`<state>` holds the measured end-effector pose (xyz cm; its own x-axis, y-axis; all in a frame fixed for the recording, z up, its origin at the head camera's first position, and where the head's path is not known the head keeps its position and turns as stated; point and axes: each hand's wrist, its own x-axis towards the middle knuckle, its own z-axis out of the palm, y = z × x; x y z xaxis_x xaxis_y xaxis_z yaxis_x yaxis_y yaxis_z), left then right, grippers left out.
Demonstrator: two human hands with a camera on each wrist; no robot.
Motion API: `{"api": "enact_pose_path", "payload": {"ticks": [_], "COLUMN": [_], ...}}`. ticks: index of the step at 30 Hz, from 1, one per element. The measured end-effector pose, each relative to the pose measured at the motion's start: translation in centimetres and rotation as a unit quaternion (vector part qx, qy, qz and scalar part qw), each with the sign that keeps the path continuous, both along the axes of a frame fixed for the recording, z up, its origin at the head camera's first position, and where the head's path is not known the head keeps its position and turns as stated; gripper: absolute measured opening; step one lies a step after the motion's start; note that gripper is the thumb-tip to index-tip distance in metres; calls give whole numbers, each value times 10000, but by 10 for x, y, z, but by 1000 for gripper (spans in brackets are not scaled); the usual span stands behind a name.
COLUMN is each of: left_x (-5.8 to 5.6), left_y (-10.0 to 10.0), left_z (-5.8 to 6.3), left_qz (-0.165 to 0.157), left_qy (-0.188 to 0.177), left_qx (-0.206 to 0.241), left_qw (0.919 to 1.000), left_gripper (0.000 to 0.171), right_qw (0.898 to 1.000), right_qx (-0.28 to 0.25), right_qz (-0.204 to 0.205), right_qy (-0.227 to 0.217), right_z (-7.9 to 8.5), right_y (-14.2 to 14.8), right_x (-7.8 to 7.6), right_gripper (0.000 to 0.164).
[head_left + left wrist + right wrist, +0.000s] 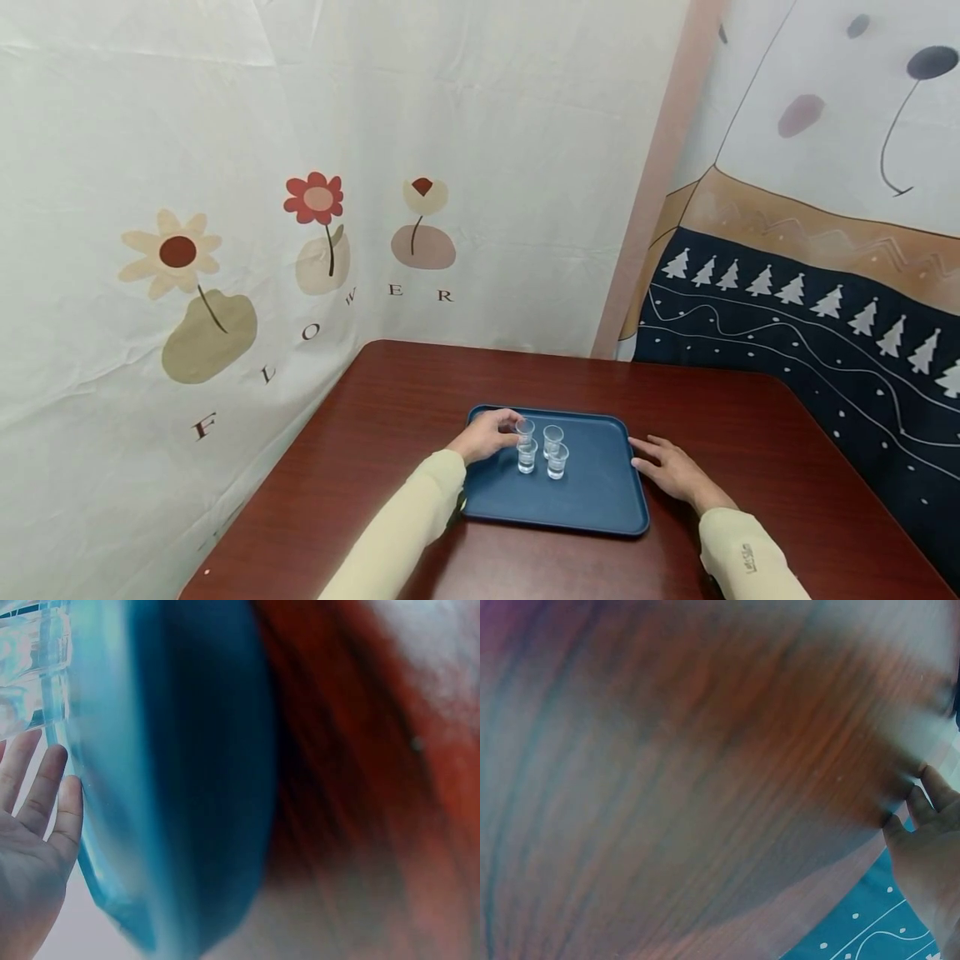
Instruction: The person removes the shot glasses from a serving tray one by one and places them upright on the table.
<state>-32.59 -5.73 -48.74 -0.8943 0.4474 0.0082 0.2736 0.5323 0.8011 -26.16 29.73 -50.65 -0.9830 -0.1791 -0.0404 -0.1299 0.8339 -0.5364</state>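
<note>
The left grip point(486, 437) was narrowed, thumb and forefinger curved around the far-left glass point(527, 428), its other fingers fairly straight; how firmly it held, one could not tell. That glass stood on the tray point(600, 492), just behind the near-left glass point(527, 460). Smooth clear walls and a small base looked the chief risk: an uneven pinch could have tipped it, or a sideways drag knocked it into its neighbour, the far-right glass point(552, 435), or the near-right glass point(557, 468). The right grip point(673, 472) had hold of nothing, fingers stretched out, their tips at the tray's right edge, seemingly touching; a shove there might have jolted all four. The tray, shallow and low-rimmed, carried the upright group; whether any glass held clear liquid could not be told. Beneath lay the red-brown desk point(412, 400).
</note>
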Motion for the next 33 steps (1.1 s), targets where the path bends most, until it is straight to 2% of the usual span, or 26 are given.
{"api": "enact_pose_path", "payload": {"ticks": [11, 21, 27, 33], "left_x": [1, -4, -11, -21], "left_y": [-5, -18, -33, -54], "left_z": [-1, 12, 21, 26], "left_qz": [164, 468, 754, 1211], "left_qy": [90, 378, 436, 498], "left_qx": [144, 257, 354, 557], "left_qw": [9997, 9979, 9956, 9898], "left_gripper": [24, 25, 26, 25], "right_qw": [10000, 10000, 10000, 10000], "right_qx": [-33, -21, -79, -68], "right_qz": [-60, -28, 9, 22], "right_qy": [-67, -82, -46, -16], "right_z": [1, -1, -1, -2], "right_y": [-1, 1, 2, 2], "right_x": [1, 3, 2, 2], "right_gripper": [55, 55, 55, 54]}}
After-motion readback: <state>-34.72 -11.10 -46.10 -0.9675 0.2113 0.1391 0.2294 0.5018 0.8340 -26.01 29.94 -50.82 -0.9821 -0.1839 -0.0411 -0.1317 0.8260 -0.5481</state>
